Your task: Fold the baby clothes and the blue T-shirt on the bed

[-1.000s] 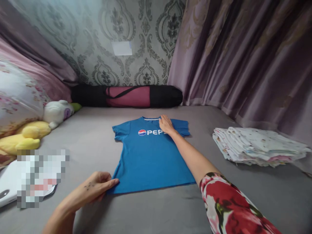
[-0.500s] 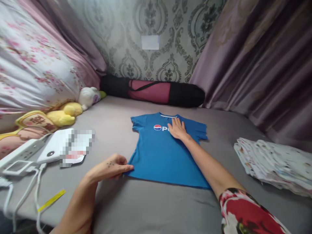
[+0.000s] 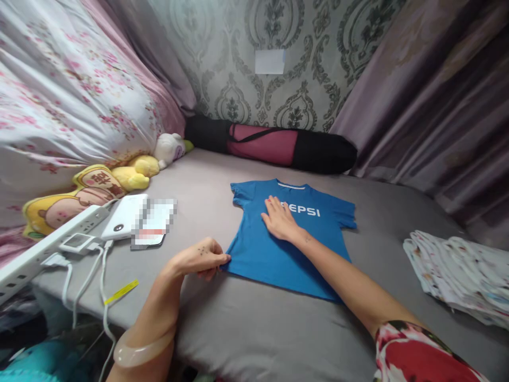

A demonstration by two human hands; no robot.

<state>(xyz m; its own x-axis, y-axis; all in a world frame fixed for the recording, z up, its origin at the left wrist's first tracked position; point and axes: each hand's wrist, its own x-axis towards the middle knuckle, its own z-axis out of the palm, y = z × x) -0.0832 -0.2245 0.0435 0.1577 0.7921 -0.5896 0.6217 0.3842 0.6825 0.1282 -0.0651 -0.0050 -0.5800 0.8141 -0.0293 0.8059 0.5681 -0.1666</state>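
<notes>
A blue T-shirt with white PEPSI lettering lies spread flat, front side up, its neck facing away from me. My left hand pinches the shirt's near left hem corner between thumb and fingers. Flat on the chest, fingers spread, rests my right hand; it covers the logo and part of the first letter. The right forearm crosses over the shirt's lower right part and hides some of the hem there.
The shirt lies on a grey bed sheet. Rightward is a stack of folded patterned cloths. At left are a power strip with cables, a white power bank, a blurred-out phone and plush toys. A long black-and-pink bag lies along the wall.
My right hand has slid left across the chest, uncovering most of the lettering and covering the round logo. My left hand still pinches the hem corner. The whole view has shifted somewhat.
</notes>
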